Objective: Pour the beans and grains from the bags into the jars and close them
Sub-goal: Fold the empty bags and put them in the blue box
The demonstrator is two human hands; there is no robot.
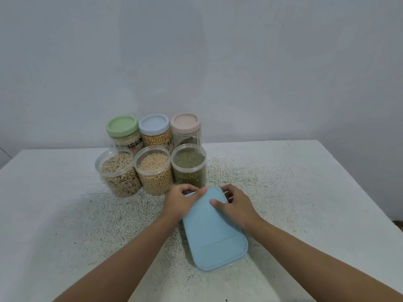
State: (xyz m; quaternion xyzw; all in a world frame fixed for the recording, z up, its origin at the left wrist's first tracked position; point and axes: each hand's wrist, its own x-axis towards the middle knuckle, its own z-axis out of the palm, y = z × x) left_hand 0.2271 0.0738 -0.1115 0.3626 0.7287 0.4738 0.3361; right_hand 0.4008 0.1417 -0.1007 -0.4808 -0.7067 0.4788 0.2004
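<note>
Three open jars (152, 168) stand near the counter (305, 182) far edge, lids off for filling. Your left hand (180, 202) and right hand (234, 205) fingers grip the blue lid (212, 232), seemingly pressing it shut on a container mid-counter.

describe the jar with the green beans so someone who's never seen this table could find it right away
On the white table six round jars stand in two rows against the wall. In the front row, whose jars have no lids, take the rightmost one, just beyond the blue lid under both hands. This green bean jar alone holds small dark green beans; its neighbours hold pale ones.
</note>
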